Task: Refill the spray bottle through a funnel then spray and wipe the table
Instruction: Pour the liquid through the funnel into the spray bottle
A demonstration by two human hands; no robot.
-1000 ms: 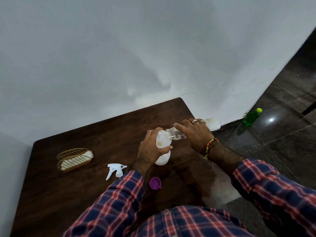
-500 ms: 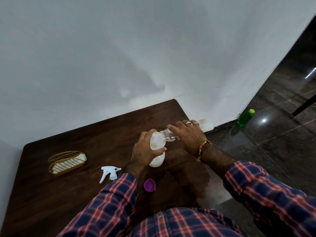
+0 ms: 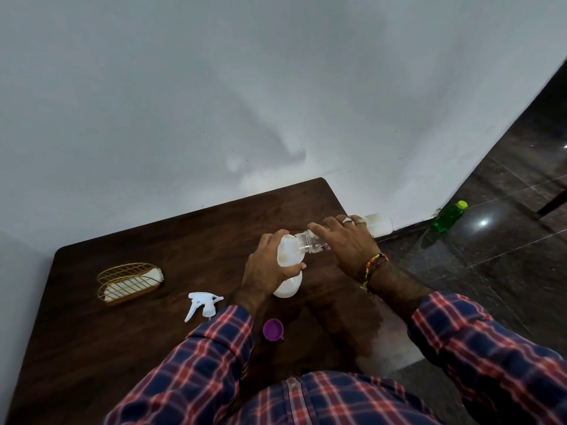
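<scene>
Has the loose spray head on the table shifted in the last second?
No. The spray head lies in the same spot and pose, right of the wire basket with the same gap between them; only the camera has shifted.

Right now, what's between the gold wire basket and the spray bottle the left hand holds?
Head view: the detached white trigger sprayer lies on the table between the gold wire basket and the spray bottle gripped by the left hand.

Dim, flat indoor light. Soft shadows are cast on the wall (image 3: 214, 102). A bright specular glare spot is seen on the floor (image 3: 484, 222). Wide-angle bending is seen at edges; overall focus soft, slight grain.
</scene>
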